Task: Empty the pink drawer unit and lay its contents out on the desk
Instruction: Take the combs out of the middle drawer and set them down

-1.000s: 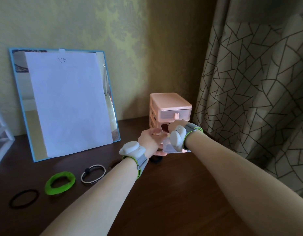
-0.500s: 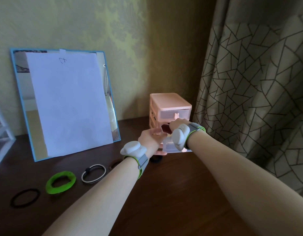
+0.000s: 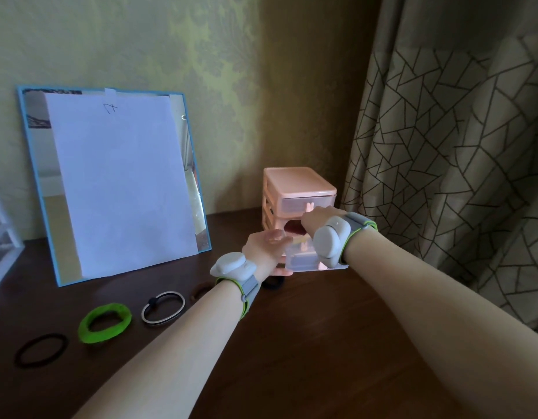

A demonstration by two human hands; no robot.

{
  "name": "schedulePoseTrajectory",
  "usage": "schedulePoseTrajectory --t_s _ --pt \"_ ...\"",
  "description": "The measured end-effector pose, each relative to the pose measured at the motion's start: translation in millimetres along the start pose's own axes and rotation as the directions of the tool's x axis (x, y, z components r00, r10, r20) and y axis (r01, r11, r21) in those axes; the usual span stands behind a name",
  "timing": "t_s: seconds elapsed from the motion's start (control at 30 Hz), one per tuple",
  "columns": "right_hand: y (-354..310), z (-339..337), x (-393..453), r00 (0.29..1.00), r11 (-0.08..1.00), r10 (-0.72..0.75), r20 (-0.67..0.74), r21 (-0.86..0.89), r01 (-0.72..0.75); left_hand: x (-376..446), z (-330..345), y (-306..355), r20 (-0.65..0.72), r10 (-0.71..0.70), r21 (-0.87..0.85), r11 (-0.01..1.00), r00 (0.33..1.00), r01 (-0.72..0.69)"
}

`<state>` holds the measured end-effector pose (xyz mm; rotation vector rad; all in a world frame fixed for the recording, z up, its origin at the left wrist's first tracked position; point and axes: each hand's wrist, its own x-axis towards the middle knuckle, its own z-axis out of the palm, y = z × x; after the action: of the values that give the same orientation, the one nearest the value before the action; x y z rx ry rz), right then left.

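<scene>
The pink drawer unit (image 3: 296,189) stands on the dark desk (image 3: 307,343) by the curtain, its top drawer closed. A clear drawer (image 3: 302,260) with a bunny knob sticks out low at the front. My left hand (image 3: 263,247) grips that drawer's left side, thumb under it. My right hand (image 3: 317,217) reaches over it into the open slot, where something red (image 3: 292,228) shows; its fingertips are hidden. Laid out on the desk are a black hair tie (image 3: 41,349), a green scrunchie (image 3: 105,322) and a white-and-black tie (image 3: 163,306).
A blue-framed mirror (image 3: 35,182) covered by a paper sheet leans on the wall at the left. A brown tie (image 3: 201,290) and a black tie (image 3: 273,283) lie partly hidden by my left wrist. A white rack (image 3: 2,243) is at the far left, a patterned curtain (image 3: 443,164) at the right.
My right wrist has shifted slightly to the right at the drawer opening. My left hand stays on the clear drawer. Nothing on the desk has moved.
</scene>
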<state>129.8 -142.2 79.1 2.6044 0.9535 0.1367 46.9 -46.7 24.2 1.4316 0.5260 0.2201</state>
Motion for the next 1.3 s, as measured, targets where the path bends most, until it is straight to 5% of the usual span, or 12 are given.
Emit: schedulePoseTrajectory --t_s 0.23,0.33,0.43,0.5,0.6,0.67,0.73,1.0,1.17,1.3 --pt "3 -44 -37 1.000 0.981 0.013 -0.006 0.191 -0.011 -3 -9 -7 -0.101 0.117 0.155 0.983 0.988 -0.101" --pt "-1 -53 -44 0.996 0.963 0.009 -0.093 0.270 0.017 -12 -19 -7 -0.232 0.336 0.328 0.910 0.913 -0.252" --pt "-11 -53 -50 0.973 0.858 -0.037 -0.226 0.492 0.147 -32 -27 -1 -0.302 0.469 0.192 0.883 0.830 -0.429" --pt "-24 -52 -57 0.954 0.667 -0.028 -0.300 0.704 0.241 -49 -36 1 -0.290 0.430 -0.023 0.890 0.855 -0.456" --pt "-53 -48 -74 0.955 0.208 -0.066 -0.290 0.932 0.298 -79 -59 -3 -0.119 0.333 -0.346 0.869 0.935 -0.353" --pt "-79 -43 -86 0.958 -0.106 -0.159 -0.239 0.969 0.225 -102 -79 -11 -0.046 0.274 -0.488 0.833 0.961 -0.260" --pt "-104 -34 -93 0.945 -0.261 -0.235 -0.228 0.951 0.165 -123 -98 -21 -0.034 0.217 -0.558 0.806 0.976 -0.198" --pt "-204 -16 -125 0.863 -0.240 -0.447 -0.234 0.961 0.136 -184 -171 -65 -0.216 0.142 -0.480 0.846 0.966 -0.232" --pt "-253 -6 -142 0.843 -0.276 -0.486 -0.229 0.956 0.101 -214 -207 -89 -0.335 0.126 -0.384 0.887 0.934 -0.257" --pt "-280 -1 -143 0.897 -0.211 -0.386 -0.216 0.967 0.142 -227 -235 -96 -0.425 0.120 -0.377 0.878 0.897 -0.295"
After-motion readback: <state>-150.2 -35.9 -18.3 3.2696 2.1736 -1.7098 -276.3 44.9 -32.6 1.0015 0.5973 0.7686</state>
